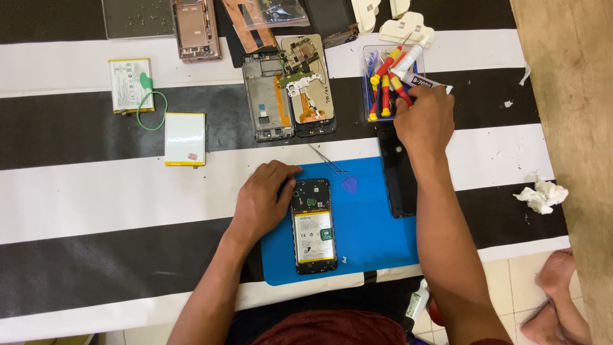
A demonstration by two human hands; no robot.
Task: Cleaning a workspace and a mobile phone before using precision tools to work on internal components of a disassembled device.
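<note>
Left hand (pixel 262 201) rests flat, fingers loose, steadying the open phone (pixel 313 225) on the blue mat (pixel 370 230). Right hand (pixel 424 118) reaches to the tool tray (pixel 369 57) beyond the mat; grip hidden, cannot tell. Judgement: keep phone pinned flat while picking.

Matt blue rubbery mat (pixel 373 236) lay on a smooth striped cloth covering the surface (pixel 96 204); the opened phone (pixel 313 227) showed glossy black plastic; crumpled white paper (pixel 541 195) rested on bare wood (pixel 568 96).
</note>
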